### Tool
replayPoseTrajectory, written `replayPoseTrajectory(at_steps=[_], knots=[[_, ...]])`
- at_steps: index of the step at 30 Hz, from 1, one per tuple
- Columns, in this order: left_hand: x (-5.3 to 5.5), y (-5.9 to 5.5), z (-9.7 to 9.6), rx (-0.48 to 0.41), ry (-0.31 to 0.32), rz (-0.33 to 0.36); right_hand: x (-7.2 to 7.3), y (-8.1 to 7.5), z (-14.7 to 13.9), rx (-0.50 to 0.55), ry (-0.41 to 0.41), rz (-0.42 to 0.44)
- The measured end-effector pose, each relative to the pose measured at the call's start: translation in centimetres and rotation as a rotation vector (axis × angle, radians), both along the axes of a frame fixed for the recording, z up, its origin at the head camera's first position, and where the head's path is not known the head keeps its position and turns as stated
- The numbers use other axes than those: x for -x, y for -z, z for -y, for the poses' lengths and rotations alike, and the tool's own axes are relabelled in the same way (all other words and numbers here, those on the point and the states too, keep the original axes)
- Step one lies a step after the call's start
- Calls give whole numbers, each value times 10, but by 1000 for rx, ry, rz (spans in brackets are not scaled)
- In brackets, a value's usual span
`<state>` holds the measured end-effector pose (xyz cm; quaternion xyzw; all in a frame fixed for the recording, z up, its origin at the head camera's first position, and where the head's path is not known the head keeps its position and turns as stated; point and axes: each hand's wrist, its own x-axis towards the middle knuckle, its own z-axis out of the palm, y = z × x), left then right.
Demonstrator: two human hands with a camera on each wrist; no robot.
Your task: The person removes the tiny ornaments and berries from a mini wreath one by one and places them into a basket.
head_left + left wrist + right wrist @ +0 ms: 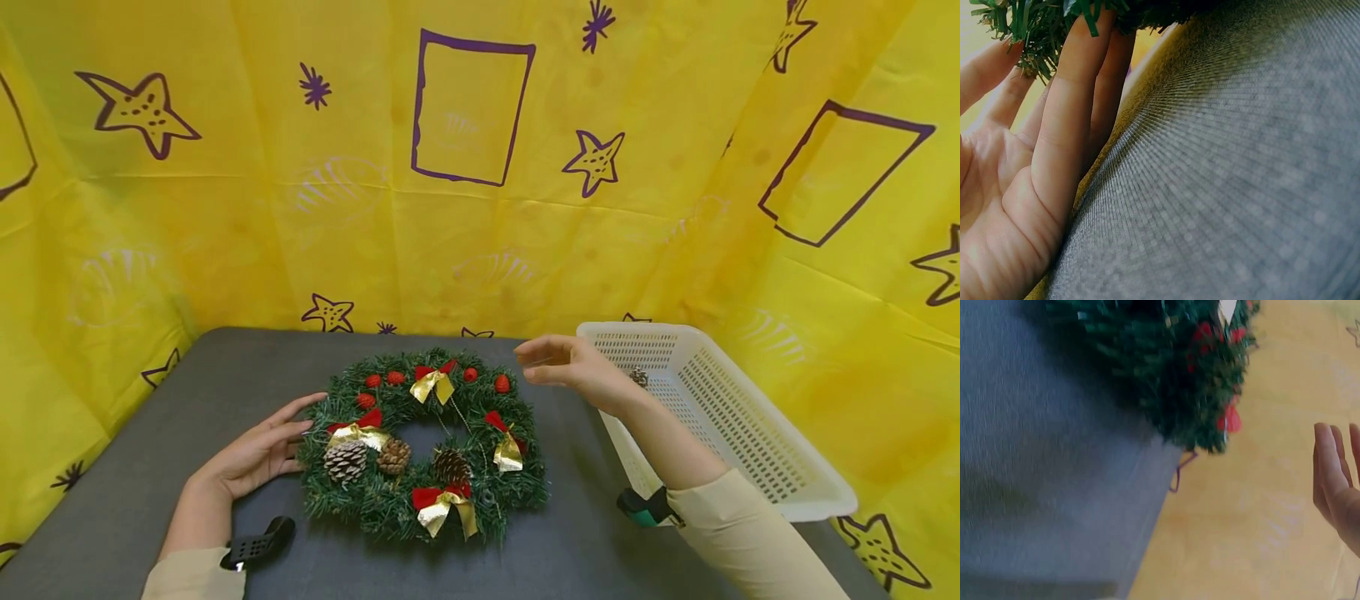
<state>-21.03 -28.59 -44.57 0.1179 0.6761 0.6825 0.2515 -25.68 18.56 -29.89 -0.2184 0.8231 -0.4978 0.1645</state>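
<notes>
A green wreath (517, 492) lies flat on the dark grey table (337, 567). It carries red and gold bows (442, 508), several red berries (502, 383) and pine cones, one of them white-tipped (346, 462). Fingertips of my left hand (258, 450) touch the wreath's left edge, and the left wrist view shows the fingers nearly straight against the green needles (1038, 47). My right hand (573, 371) is raised off the wreath's upper right side, fingers loosely bent, with nothing seen between them. In the right wrist view, that hand (1338, 487) stands apart from the wreath (1191, 406).
To the right stands a white perforated plastic basket (817, 507), with a small brownish item (639, 377) near its far left corner. My right forearm passes over its near left side. A yellow printed cloth (480, 250) hangs behind and at the sides.
</notes>
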Motion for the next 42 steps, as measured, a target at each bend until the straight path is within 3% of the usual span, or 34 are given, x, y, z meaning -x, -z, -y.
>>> replayPoseTrajectory(at_steps=[14, 27, 42], knots=[[-1, -2, -1, -6, 3, 11, -18, 22, 42, 17, -219, 74], [0, 2, 0, 28, -8, -6, -27, 39, 59, -12, -275, 130], [0, 1, -1, -7, 3, 19, -34, 53, 70, -36, -302, 180]])
